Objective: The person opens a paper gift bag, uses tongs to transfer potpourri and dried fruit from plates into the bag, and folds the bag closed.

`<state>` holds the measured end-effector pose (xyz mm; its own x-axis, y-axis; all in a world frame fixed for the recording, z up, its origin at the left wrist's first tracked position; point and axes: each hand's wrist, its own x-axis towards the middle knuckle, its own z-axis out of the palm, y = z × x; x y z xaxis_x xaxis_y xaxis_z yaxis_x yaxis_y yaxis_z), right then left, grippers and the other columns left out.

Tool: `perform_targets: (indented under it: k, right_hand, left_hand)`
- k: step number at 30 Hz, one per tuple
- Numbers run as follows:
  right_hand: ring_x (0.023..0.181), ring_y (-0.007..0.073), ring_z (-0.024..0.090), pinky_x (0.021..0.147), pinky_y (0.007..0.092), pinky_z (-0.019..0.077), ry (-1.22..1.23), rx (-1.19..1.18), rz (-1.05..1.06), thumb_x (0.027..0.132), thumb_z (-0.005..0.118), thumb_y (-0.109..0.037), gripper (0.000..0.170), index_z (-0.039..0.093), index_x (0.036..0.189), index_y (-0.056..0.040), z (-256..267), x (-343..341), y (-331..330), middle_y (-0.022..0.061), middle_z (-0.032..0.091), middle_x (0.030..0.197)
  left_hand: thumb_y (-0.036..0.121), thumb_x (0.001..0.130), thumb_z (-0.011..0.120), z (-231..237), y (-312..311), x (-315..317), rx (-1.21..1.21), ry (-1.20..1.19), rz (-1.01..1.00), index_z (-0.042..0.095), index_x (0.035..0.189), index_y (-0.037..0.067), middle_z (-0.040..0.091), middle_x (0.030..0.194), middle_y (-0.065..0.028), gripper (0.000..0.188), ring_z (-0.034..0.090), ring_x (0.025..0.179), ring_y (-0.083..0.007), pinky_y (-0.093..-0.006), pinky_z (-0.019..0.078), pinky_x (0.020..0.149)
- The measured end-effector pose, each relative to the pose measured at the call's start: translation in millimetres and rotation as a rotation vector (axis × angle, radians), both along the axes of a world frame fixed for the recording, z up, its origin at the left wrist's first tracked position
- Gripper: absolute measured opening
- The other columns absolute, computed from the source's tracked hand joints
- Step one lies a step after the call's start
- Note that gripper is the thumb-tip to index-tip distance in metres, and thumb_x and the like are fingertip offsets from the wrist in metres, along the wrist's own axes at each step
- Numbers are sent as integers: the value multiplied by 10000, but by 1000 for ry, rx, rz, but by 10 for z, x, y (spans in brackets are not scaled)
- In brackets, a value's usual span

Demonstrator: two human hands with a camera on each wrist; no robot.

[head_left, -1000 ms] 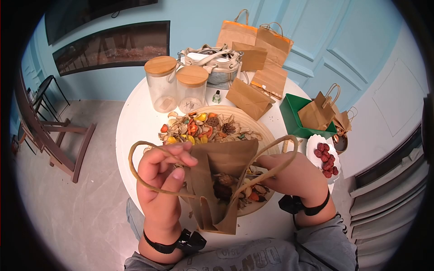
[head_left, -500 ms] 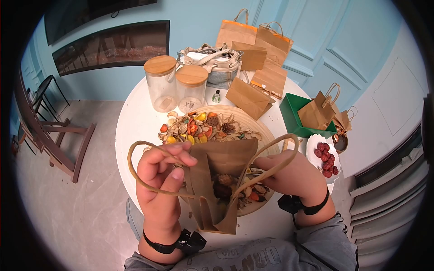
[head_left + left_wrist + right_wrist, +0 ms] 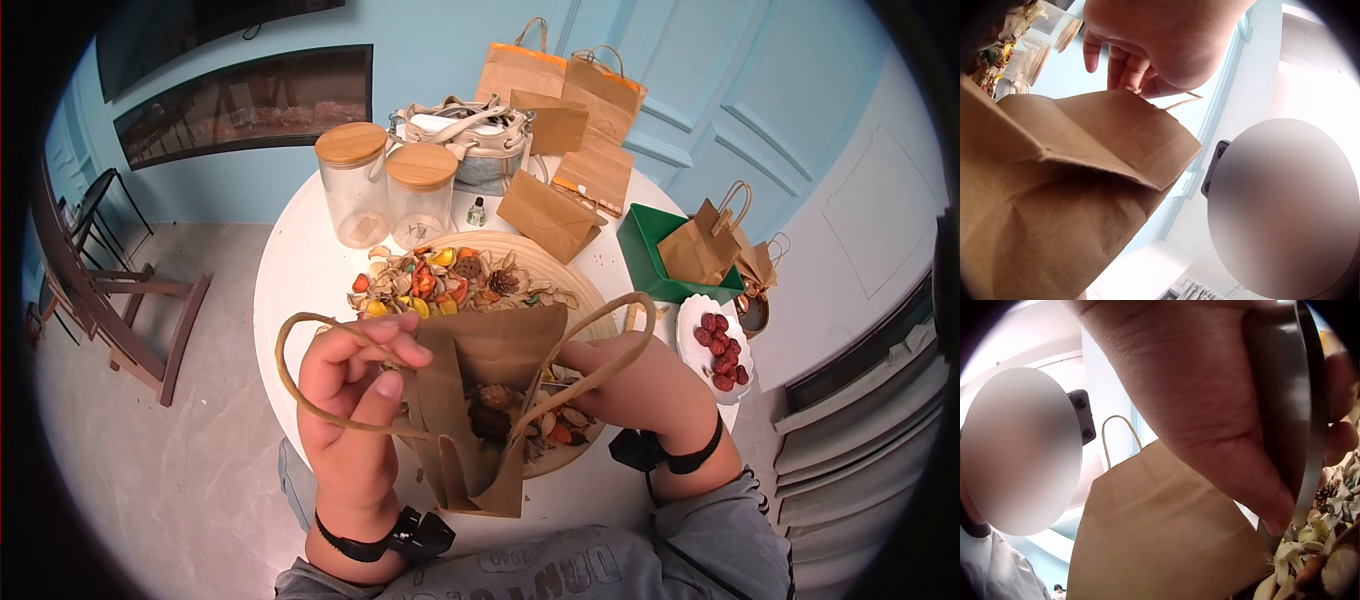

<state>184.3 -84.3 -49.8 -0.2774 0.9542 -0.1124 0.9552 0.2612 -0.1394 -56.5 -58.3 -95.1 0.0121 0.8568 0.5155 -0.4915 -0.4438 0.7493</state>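
Note:
My left hand pinches the left edge of an upright brown paper bag between thumb and fingers. One loop handle passes around that hand. Inside the open bag lie dried pieces, among them a brown cone. In my right hand, thumb and fingers grip a grey metal scoop at the bag's right side, low over the dried flowers. Most of the scoop is hidden from the head view. Colourful dried petals and cones fill much of a round wooden tray behind and under the bag.
Two lidded glass jars, a handbag and a small green bottle stand behind the tray. Several paper bags are at the back. A green box and a white dish of red dried fruit sit right.

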Motion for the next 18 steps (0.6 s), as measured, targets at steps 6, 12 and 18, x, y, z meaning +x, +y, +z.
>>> perform_targets:
  k: [6,12,18]
  right_hand:
    - [697,361,617,623,445,482,9,-25,-2,819,655,-303,272,548,909,-69,-49,-9,21,149,616,694]
    - [708,363,622,623,452,486,2,-53,-10,823,649,-310,289,538,925,-64,-74,-19,36,154,620,702]
    - [705,366,621,622,453,486,1,-55,-5,819,653,-315,299,535,925,-61,-107,-19,46,156,620,703]
  left_hand:
    - [-6,847,514,1,-2,0,-4,-1,-5,508,1150,-5,620,967,-130,303,555,1075,-246,-426,356,1045]
    - [-13,848,508,-2,5,-4,7,-8,-8,508,1152,-7,616,970,-132,304,552,1077,-247,-423,359,1040]
    - [-18,843,506,-9,8,-8,3,-14,-12,509,1151,-7,613,966,-131,308,550,1077,-250,-421,361,1035]
